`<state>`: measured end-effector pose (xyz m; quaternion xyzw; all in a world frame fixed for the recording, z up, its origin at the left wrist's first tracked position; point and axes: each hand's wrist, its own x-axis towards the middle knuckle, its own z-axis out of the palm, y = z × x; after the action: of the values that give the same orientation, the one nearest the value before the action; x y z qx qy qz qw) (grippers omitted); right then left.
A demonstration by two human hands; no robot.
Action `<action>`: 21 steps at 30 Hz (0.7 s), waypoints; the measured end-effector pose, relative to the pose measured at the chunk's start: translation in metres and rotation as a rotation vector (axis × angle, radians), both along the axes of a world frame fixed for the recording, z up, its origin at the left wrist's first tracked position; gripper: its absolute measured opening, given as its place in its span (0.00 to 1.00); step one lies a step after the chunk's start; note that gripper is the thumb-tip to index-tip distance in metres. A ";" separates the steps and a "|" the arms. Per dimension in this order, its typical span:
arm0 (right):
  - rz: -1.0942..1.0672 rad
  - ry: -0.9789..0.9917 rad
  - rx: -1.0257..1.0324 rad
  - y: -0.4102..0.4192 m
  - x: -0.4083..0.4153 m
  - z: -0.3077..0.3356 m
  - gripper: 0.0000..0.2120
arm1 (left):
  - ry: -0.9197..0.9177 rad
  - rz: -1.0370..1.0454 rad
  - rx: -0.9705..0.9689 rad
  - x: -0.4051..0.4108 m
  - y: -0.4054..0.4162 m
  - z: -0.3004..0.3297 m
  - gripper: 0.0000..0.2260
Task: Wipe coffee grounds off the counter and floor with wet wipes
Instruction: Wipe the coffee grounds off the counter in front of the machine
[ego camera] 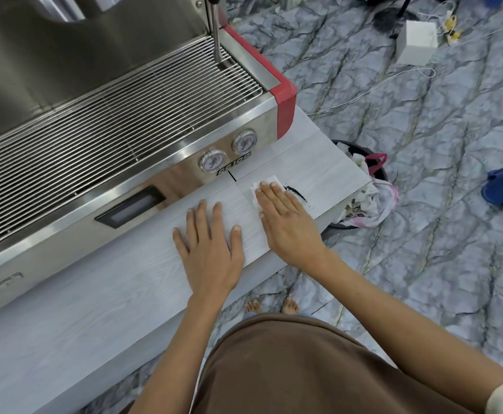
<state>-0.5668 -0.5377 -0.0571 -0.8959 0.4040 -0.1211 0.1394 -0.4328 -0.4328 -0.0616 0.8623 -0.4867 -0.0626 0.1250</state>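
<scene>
Right hand flat, pressing wet wipe beside coffee grounds; left hand flat on counter, holding nothing; risks sweeping grounds off right edge.

Right hand presses wipe; grounds beside.

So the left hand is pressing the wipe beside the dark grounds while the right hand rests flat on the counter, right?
Not quite: the hands are swapped. The head view shows the right hand pressing the wipe beside the grounds, while the left hand rests flat on the counter.
</scene>
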 end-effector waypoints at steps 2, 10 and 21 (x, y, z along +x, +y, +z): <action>-0.006 0.009 -0.002 -0.003 -0.002 0.001 0.21 | -0.001 -0.003 0.009 0.000 0.000 0.000 0.27; -0.017 0.043 0.000 -0.013 -0.009 0.006 0.23 | 0.001 -0.012 0.022 0.002 0.000 -0.002 0.27; 0.056 -0.099 0.015 0.033 0.006 0.006 0.24 | 0.041 -0.010 -0.002 0.002 0.000 -0.001 0.27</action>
<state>-0.5604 -0.5051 -0.0516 -0.8988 0.3721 -0.1581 0.1692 -0.4313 -0.4326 -0.0629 0.8583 -0.4883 -0.0804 0.1356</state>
